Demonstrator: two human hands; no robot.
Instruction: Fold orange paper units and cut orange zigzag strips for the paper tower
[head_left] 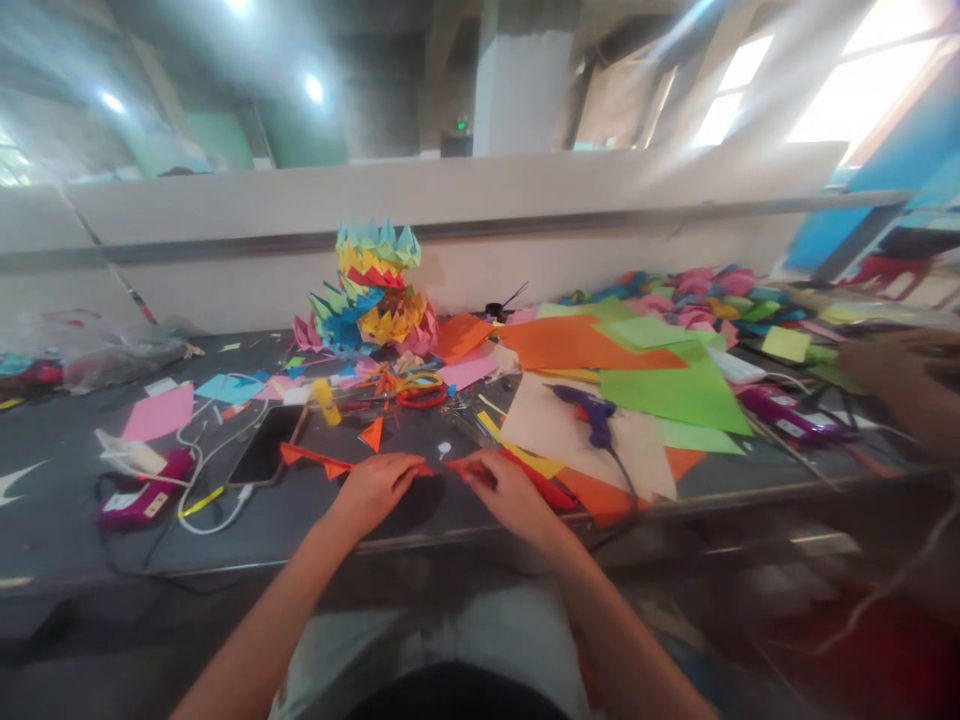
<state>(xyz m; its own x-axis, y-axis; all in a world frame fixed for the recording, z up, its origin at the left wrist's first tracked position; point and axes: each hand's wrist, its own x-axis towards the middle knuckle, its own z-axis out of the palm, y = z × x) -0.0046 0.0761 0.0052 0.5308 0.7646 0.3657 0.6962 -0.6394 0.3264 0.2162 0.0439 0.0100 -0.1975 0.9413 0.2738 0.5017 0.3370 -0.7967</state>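
My left hand is closed over a strip of orange-red folded paper near the table's front edge. The strip sticks out on the left, and a small tip shows past the fingertips. Just to the right, my right hand pinches a small orange-red folded paper piece, mostly hidden by the fingers. A narrow gap separates the two hands. Beyond the left hand lies a loose orange paper triangle. A purple hot glue gun rests on a beige sheet to the right.
A layered folded-paper model stands at the back. On the left are a phone, a white cable and a purple power strip. Orange sheets and green sheets spread rightward. Another person's arm reaches in at right.
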